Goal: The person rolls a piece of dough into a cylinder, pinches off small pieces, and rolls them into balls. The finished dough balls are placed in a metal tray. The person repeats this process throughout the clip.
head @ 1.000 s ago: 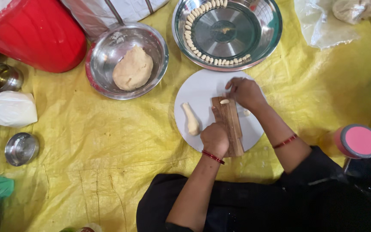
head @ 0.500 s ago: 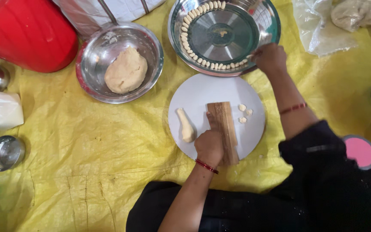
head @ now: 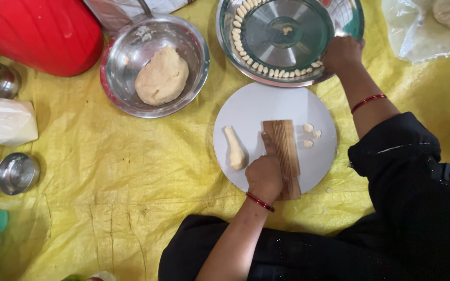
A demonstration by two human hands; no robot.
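Right hand [head: 342,52] since (perhaps) at tray [head: 350,21]

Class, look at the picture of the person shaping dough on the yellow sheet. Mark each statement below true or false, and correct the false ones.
1. The left hand rests on the wooden board. True.
2. The right hand is at the steel tray. True.
3. The steel bowl is empty. False: it holds a dough ball.
4. Shaped pieces line the tray's rim. True.
5. The dough roll lies on the yellow sheet. False: it lies on the white round plate.
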